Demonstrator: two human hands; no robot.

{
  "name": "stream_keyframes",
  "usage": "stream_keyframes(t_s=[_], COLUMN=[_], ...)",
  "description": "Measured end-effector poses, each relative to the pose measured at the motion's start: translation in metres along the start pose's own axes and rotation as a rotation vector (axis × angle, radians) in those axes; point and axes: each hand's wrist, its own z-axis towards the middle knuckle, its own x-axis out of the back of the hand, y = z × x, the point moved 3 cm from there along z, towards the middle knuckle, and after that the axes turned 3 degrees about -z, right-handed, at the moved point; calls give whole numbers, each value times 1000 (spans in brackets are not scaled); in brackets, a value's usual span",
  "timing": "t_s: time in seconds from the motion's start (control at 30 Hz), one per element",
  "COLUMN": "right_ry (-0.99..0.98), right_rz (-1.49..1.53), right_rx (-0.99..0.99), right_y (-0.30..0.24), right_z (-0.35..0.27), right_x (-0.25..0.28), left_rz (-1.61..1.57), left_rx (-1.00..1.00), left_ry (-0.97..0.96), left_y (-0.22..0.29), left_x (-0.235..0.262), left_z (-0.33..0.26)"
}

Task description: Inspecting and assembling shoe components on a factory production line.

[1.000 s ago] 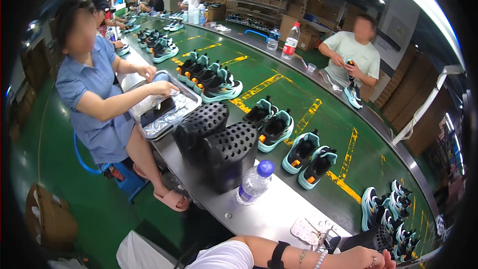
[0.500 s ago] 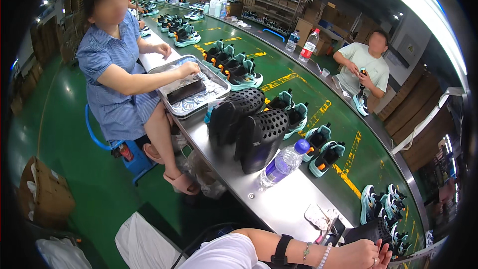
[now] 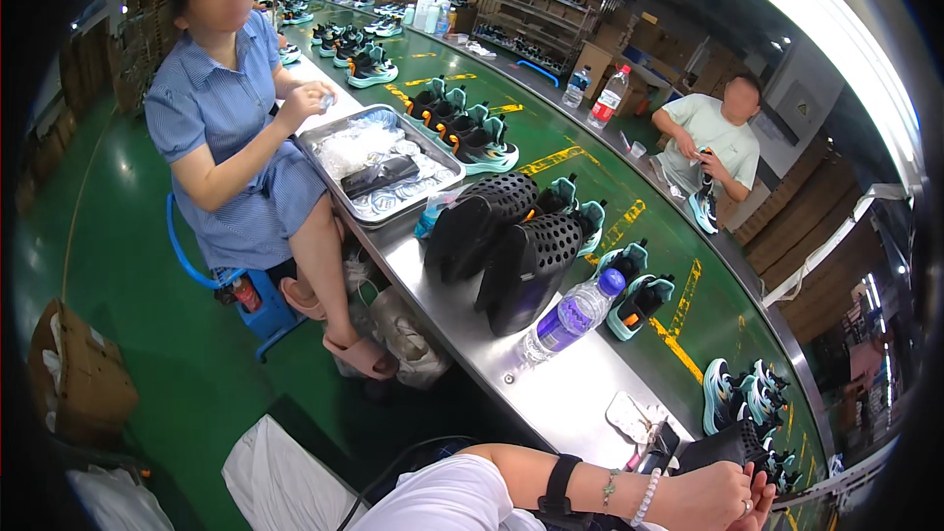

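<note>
My left forearm reaches along the lower edge, with a black strap point(image 3: 559, 487) and a beaded bracelet point(image 3: 646, 498). At the lower right my left hand point(image 3: 716, 495) is bent with its fingers curled in; what they hold is hidden. Fingertips point(image 3: 760, 494) show just past it, seemingly my right hand's, mostly cut off from sight. Beside the hand stands a black perforated shoe form point(image 3: 716, 447). Close by on the metal table lie a pale patterned phone case point(image 3: 631, 417) and a dark small item point(image 3: 666, 444).
A water bottle point(image 3: 572, 320) and two black perforated forms point(image 3: 531, 270) stand on the metal ledge. A metal tray point(image 3: 379, 218) holds round packets. Teal-black shoes point(image 3: 639, 305) line the green belt point(image 3: 580, 162). A co-worker in blue point(image 3: 221, 128) sits left; another person point(image 3: 713, 138) works across.
The co-worker in blue has drawn a hand back from the tray; both hands now meet above it with something small. The view has shifted slightly; my left hand stays by the black form.
</note>
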Motion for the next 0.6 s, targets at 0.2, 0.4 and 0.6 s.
stream_keyframes(t_s=[0.2,0.4,0.6], right_ry=[71,146,221], right_rz=[3,17,51], right_rx=[-37,-62,-108], right_y=[5,11,38], right_z=[-1,7,3], right_x=[2,6,32], left_rz=[-81,-136,-196], left_rx=[61,70,187], left_ry=[-133,-290,-332], left_y=[-6,-21,-43], left_x=[4,-20,-45], left_z=[0,-6,-16])
